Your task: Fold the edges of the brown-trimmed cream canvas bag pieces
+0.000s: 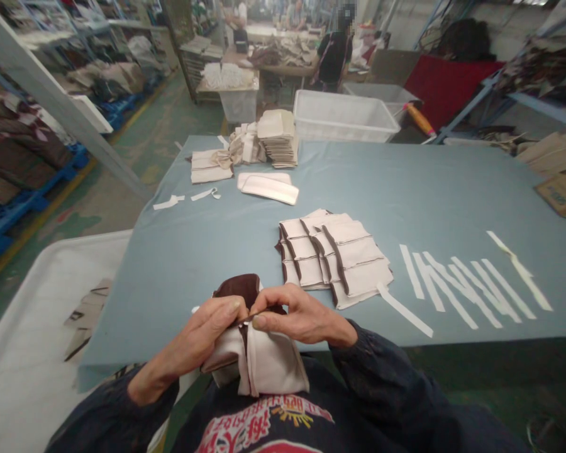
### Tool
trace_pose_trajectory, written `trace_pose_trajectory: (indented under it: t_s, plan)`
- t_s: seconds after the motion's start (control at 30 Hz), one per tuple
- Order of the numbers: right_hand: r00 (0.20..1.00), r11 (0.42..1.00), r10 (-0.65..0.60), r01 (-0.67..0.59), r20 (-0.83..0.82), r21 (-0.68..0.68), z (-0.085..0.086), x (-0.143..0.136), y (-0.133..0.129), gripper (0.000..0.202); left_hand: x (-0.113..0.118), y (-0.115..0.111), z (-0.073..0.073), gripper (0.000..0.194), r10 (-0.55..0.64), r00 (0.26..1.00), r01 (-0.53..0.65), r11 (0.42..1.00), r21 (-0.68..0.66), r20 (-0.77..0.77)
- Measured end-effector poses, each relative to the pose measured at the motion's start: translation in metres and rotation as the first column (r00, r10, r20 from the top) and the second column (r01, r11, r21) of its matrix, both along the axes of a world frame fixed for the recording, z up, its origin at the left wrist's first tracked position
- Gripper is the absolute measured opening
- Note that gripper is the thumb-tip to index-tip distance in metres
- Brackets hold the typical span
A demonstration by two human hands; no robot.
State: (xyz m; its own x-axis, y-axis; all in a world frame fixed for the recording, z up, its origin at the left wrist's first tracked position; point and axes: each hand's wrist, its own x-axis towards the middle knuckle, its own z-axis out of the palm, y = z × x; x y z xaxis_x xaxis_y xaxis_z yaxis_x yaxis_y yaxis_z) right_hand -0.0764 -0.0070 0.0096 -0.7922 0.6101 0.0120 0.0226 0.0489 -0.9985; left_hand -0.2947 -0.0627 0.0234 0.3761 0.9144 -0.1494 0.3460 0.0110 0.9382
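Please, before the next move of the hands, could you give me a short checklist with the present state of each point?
1. Grip of the left hand on the cream-and-brown fabric piece: ok, it pinches the piece near the middle.
2. Grip of the right hand on the same piece: ok, it pinches close beside the left.
3. Detail between the fingertips: cannot tell, the hands hide most of it.
4. Fabric pile apart from the held piece: ok, it lies farther out on the table.
5. White strips all apart from the pile: not ok, one reaches its near corner.
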Motion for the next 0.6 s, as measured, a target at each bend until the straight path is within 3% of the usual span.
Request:
trace_pose_trajectory:
  t_s: [0.13,0.27,0.4,0.6]
  plan:
    - [0.999,0.994,-0.028,0.024,0.035,0.106,0.009,0.001,-0.001,0.013,-0.003,0.004,0.008,0.046,-0.099,0.994,0.097,0.994,-0.046,-0.038]
    - [0.998,0.945,-0.048,0.032,0.040,0.325,0.015,0.003,-0.003,0.009,-0.005,0.008,0.023,0.036,-0.184,0.969,0.202,0.975,0.097,-0.167]
    - [0.985,0.867,-0.136,0.065,0.109,0.494,0.010,0.010,0.003,0.012,-0.005,0.004,0.032,0.027,-0.213,0.940,0.274,0.937,0.216,-0.267]
    - [0.940,0.878,-0.250,0.119,0.231,0.464,-0.007,0.033,0.019,0.033,-0.009,-0.006,0.025,0.034,-0.111,0.955,0.182,0.952,0.247,-0.275]
